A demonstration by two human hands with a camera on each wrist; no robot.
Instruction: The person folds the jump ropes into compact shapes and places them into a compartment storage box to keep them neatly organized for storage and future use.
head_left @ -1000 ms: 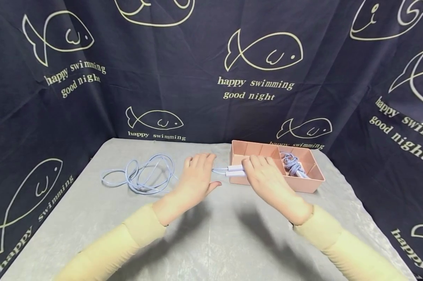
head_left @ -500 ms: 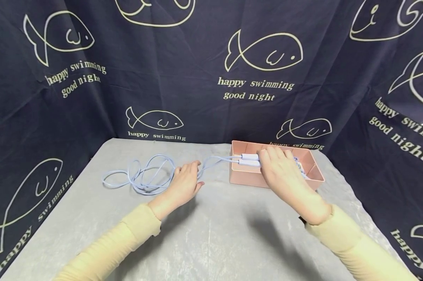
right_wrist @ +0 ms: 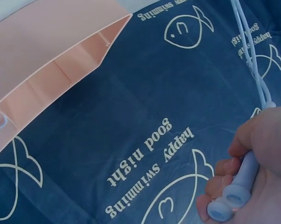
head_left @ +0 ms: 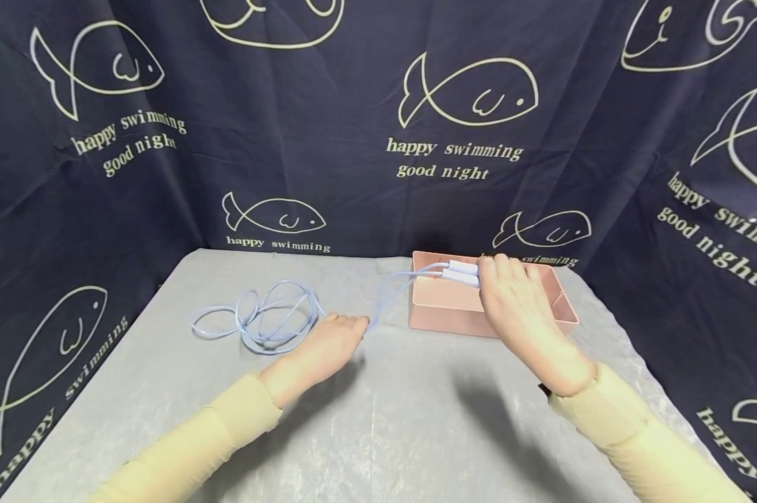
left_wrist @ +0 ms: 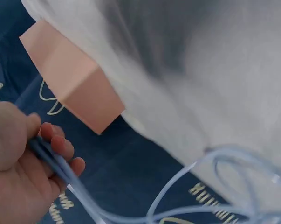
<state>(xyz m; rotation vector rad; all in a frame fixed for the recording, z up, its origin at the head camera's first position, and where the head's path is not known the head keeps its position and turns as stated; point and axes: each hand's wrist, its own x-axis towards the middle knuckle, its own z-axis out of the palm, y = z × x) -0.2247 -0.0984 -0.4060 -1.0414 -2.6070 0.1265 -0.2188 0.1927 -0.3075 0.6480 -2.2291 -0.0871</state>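
My right hand (head_left: 517,300) holds both pale handles (head_left: 461,272) of a blue jump rope, raised over the pink box. In the right wrist view, curled fingers wrap the handles (right_wrist: 243,179), whose flared ends poke out below. My left hand (head_left: 325,346) grips the doubled rope (left_wrist: 68,172) a short way from the handles, its fingers curled round the cord in the left wrist view. Between the hands the rope (head_left: 387,297) runs in two strands. The rest lies in loose coils (head_left: 274,318) on the table, left of my left hand.
The pink box (head_left: 447,318) with a divider stands at the table's back right; my right hand hides much of its right compartment. A grey cloth covers the table (head_left: 378,433). Dark fish-print curtains (head_left: 353,126) enclose the back and sides.
My right hand has moved right and up with the handles, now above the box. My left hand has moved left and toward me, and its fingers have curled round the rope.
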